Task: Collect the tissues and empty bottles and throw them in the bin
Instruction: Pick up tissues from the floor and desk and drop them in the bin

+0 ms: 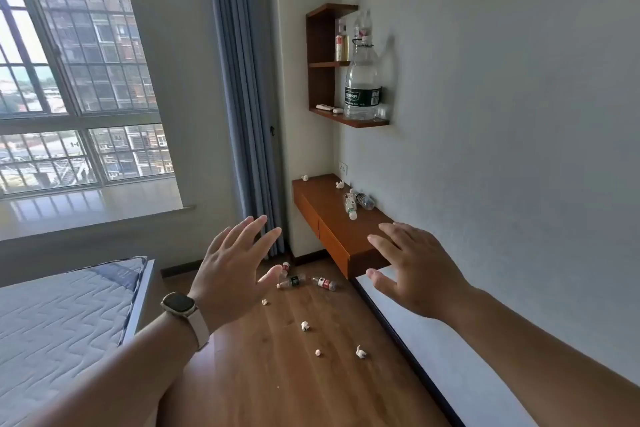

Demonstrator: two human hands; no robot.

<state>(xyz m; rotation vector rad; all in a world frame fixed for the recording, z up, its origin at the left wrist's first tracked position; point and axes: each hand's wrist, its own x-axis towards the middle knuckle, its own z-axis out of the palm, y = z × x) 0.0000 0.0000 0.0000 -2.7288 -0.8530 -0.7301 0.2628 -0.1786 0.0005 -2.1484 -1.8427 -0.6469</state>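
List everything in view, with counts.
floor tissues: four, white, wood floor
desk tissues: two, white, desk's far end
floor bottles: three, clear, lying by the desk
desk bottles: two, clear, lying on desk
desk: one, brown, wall-mounted
large bottle: one, clear, green label, lowest shelf
wall shelf: one, brown, above desk
curtain: one, blue-grey, beside window
mattress: one, white, left
watch: one, left wrist
left hand: open, empty
right hand: open, empty

Bright daylight comes through the window (pixel 69 80) at the left, and its upper panes are washed out. The sill (pixel 86 208) shines with glare. The big bottle (pixel 362 80) throws a soft shadow on the wall (pixel 519 114). Lens distortion bends the curtain (pixel 239 97) and stretches the edges. The tissues (pixel 304 325) on the floor (pixel 277 374) look small and slightly soft.
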